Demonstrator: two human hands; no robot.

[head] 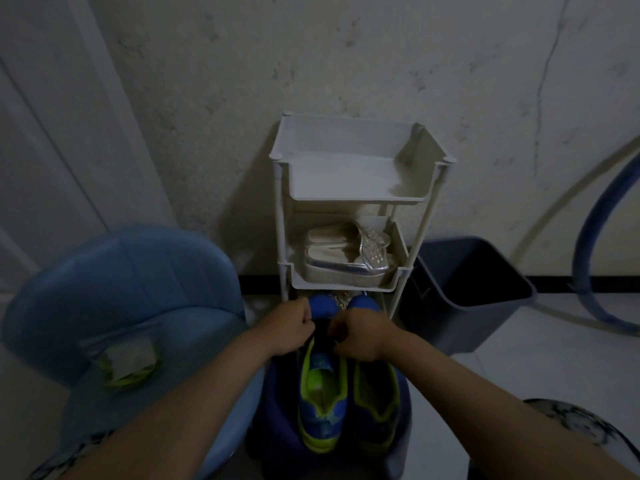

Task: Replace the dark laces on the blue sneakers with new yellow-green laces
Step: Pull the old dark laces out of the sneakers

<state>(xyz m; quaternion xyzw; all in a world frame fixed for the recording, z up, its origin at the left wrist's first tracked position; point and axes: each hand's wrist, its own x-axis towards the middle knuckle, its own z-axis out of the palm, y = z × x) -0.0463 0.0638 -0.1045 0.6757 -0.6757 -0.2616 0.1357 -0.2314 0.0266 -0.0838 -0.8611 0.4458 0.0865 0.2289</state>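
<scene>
1. The pair of blue sneakers point(320, 396) with yellow-green lining stands side by side, toes pointing to the wall. The pair rests on a dark blue round object point(277, 420) that cannot be identified.
2. The left hand point(294, 327) is over the front of the left-side shoe, fingers point(306, 322) curled and pinching the dark laces point(322, 329).
3. The right hand point(360, 337) is just beside it. Its fingers are also curled tight on the same dark laces, though the grip itself is partly hidden in the dim light.
4. The packet of yellow-green laces point(129, 362) lies on the seat of a light blue chair point(121, 271), left of the shoes and apart from both hands.
5. A white rack point(346, 199) stands against the wall behind the shoes. A pair of silver sandals point(346, 252) sits on its middle shelf.
6. A dark bin point(467, 292) is on the floor to the right of the rack, and a blue hose point(585, 244) curves near it.
</scene>
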